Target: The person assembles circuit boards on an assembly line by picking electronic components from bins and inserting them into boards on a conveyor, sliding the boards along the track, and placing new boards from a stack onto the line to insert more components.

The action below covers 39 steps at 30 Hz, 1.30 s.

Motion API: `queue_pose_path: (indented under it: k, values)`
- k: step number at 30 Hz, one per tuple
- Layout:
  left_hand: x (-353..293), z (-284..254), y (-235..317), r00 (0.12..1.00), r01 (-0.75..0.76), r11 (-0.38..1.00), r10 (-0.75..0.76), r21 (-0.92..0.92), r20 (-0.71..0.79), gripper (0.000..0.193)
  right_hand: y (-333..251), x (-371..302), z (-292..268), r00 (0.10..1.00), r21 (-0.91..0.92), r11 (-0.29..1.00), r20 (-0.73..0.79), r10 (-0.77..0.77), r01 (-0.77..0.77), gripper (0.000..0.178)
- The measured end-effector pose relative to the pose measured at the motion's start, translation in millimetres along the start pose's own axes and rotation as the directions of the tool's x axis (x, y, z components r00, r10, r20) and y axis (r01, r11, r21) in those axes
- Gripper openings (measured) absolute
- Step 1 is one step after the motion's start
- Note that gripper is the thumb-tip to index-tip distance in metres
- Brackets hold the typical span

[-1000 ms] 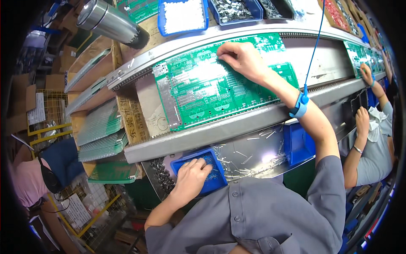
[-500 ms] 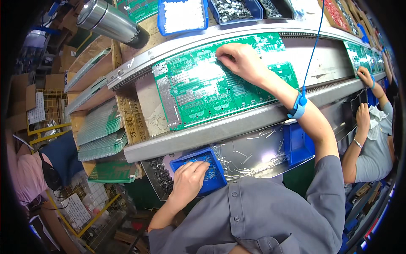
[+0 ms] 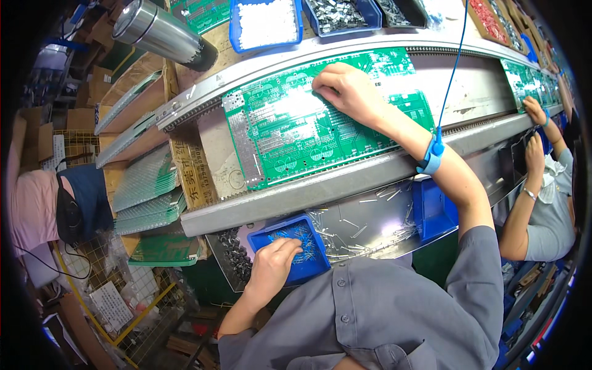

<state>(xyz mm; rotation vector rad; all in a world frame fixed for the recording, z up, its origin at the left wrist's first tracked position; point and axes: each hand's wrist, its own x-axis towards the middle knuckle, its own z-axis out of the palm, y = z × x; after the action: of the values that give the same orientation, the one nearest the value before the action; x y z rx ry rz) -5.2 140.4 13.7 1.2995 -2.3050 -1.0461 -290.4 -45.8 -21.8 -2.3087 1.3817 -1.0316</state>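
Observation:
A large green circuit board (image 3: 290, 132) lies between the rails of the conveyor. My right hand (image 3: 345, 89) rests over its upper middle, fingertips pinched close to the surface; whatever they hold is too small to make out. A blue wrist strap (image 3: 433, 157) with a cord circles that wrist. Below the near rail, my left hand (image 3: 274, 262) reaches into a blue bin (image 3: 320, 262) of small blue parts with wire leads (image 3: 297, 233). Its thumb and fingers are pressed together among the parts, and what lies between them is hidden.
A metal tray (image 3: 345, 216) holds loose pins, with black parts (image 3: 234, 256) at its left and another blue bin (image 3: 436, 209) at its right. Boards (image 3: 148, 185) are stacked in a carton. A steel flask (image 3: 163, 34) and part bins (image 3: 268, 24) stand behind. A co-worker (image 3: 536, 209) sits at right.
My right hand has shifted very slightly left over the board. My left hand has moved slightly within the bin. At far left a person in pink has moved; the co-worker's hands at right have shifted.

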Motion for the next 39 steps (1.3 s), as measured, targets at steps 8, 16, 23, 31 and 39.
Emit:
queue_pose_path:
  k: [8,16,23,31,39]
  values:
    - [-0.7,-0.8,-0.3,1.0,-0.01,0.998,0.01,0.068,0.007,0.01,-4.5,-9.9,-3.9,0.992,-0.111,0.986,-0.002,-0.123,0.122,0.019]
    - [3.8,-6.5,8.7,0.993,0.03,0.999,-0.026,0.037,-0.116,0.01,-72.0,-25.7,-27.1,0.967,0.094,0.981,0.175,-0.187,0.172,0.02]
    - [15.3,-23.5,7.9,0.934,0.167,0.643,-0.347,-0.748,-0.09,0.005,-120.0,-46.7,-9.2,0.895,0.433,0.877,0.275,-0.35,0.209,0.025]
    - [25.7,-9.7,-5.9,0.956,-0.088,0.174,-0.261,-0.981,-0.132,0.01,-137.5,-49.7,6.3,0.917,0.541,0.805,0.145,-0.372,0.241,0.025]
    - [15.2,-21.2,6.6,0.927,0.363,0.535,-0.291,-0.763,0.237,0.02,-111.8,-32.6,-9.9,0.965,0.51,0.859,0.2,-0.17,0.045,0.013]
